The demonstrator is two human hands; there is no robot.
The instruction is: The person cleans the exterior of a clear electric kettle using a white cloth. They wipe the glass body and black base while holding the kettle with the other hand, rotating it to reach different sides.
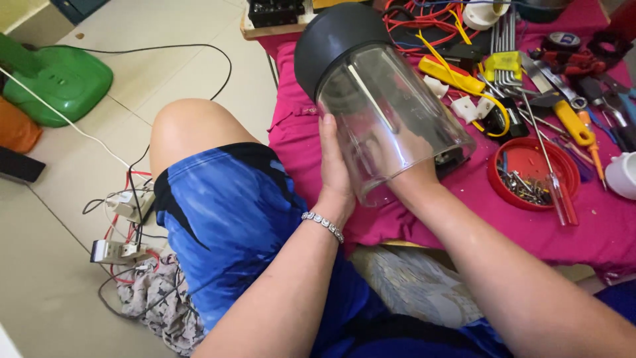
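Left hand (334,166) cupped clear plastic blender jar with dark grey base (377,106); right hand (404,169) reached inside, grip hidden. Jar's base pointed eleven o'clock.

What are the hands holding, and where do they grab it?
A clear jar with a black base: left hand grips its side, right hand is inside its open end.

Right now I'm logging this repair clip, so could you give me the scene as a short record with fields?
Left hand: left hand grips the clear blender jar from outside
Right hand: right hand reaches inside the jar's open end
Jar: tilted, black base pointing away
Surface: pink cloth
Nearby: red lid of screws, yellow-handled screwdriver, red wires
Floor: green fan base, power strip
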